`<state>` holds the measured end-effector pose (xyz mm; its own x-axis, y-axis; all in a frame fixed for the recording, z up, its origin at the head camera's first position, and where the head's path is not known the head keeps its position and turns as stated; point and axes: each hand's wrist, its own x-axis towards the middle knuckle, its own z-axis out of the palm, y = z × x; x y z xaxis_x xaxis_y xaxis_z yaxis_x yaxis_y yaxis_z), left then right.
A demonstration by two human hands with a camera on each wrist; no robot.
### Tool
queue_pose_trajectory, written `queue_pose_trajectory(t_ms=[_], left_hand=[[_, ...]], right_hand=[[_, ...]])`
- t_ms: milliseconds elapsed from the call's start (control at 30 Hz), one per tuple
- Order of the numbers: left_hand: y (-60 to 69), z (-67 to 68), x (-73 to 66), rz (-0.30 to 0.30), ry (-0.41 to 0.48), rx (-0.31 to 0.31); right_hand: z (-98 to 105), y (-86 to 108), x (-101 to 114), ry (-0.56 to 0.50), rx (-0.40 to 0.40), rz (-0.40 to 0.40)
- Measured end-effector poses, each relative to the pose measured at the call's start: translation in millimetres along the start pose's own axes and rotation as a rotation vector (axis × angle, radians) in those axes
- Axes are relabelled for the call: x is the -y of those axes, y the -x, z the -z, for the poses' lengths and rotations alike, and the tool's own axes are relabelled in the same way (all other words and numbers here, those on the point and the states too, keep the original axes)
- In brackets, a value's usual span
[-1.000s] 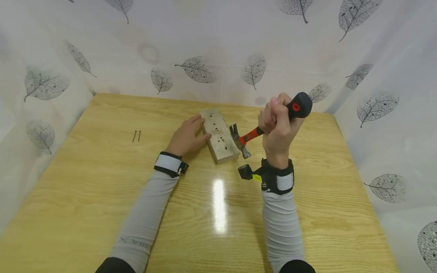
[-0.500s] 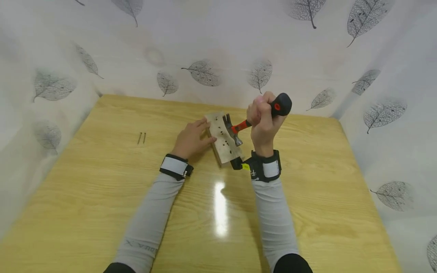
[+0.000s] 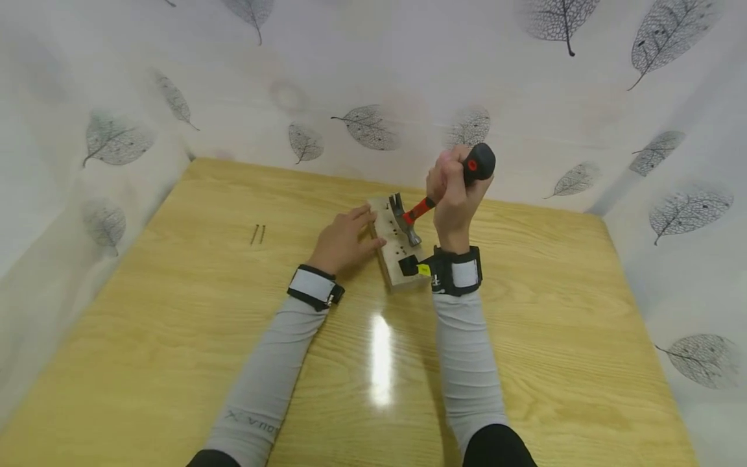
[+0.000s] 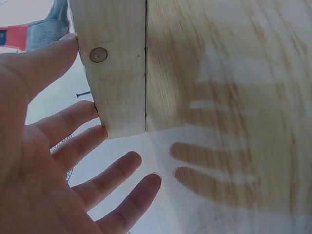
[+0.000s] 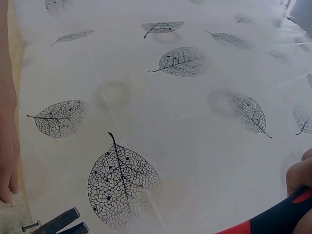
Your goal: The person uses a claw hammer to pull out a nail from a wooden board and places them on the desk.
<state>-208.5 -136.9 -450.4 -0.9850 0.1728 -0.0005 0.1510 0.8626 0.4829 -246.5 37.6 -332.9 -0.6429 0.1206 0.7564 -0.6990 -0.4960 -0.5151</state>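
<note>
In the head view, I saw the right hand wrapped round a hammer, with the wooden block left of that grip against the left hand's extended fingers, and 2 nails farther left. The left wrist view showed a protruding nail between thumb and fingers; the right wrist view, the claw near it.

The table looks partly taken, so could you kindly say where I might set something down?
The table is bare right of the right sleeve, between the sleeves, and left of the left sleeve, nearer the person than the two nails. It is crowded around the wooden block, left hand and hammer.
</note>
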Motion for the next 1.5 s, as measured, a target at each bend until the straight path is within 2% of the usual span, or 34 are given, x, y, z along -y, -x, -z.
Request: queue_pose_trajectory(t_ms=[200,300,367,500,633,900,1233,1367,1500], left_hand=[[-1.7,-1.1,-1.5,-0.014,-0.009,-0.012],[-1.2,0.3,-2.8,-0.010,-0.010,-0.011],[-0.7,0.9,-3.2,-0.003,-0.009,-0.011],[-0.5,-0.5,-2.0,0.008,-0.012,-0.003],[-0.1,-1.3,-1.9,0.006,-0.013,0.004],[0.9,-0.5,0.3,0.006,-0.031,-0.006],[-0.5,-0.7,1.1,0.020,-0.016,0.004],[-0.6,0.1,0.2,0.021,-0.001,0.008],[-1.3,-0.4,-0.9,0.019,0.009,0.008]], right_hand=[[3,-4.3,-6,0.027,0.002,-0.036],[0,-10.0,-15,0.048,0.025,-0.089],[-2,-15.6,-24,0.069,0.058,-0.157],[-7,-28.4,-39,0.145,0.098,-0.358],[-11,-37.2,-49,0.222,0.070,-0.486],[-16,-52.4,-64,0.291,0.125,-0.594],[-23,-71.2,-64,0.344,0.071,-0.747],[-21,-76.5,-85,0.383,0.051,-0.783],[-20,-78.6,-108,0.480,0.048,-0.786]])
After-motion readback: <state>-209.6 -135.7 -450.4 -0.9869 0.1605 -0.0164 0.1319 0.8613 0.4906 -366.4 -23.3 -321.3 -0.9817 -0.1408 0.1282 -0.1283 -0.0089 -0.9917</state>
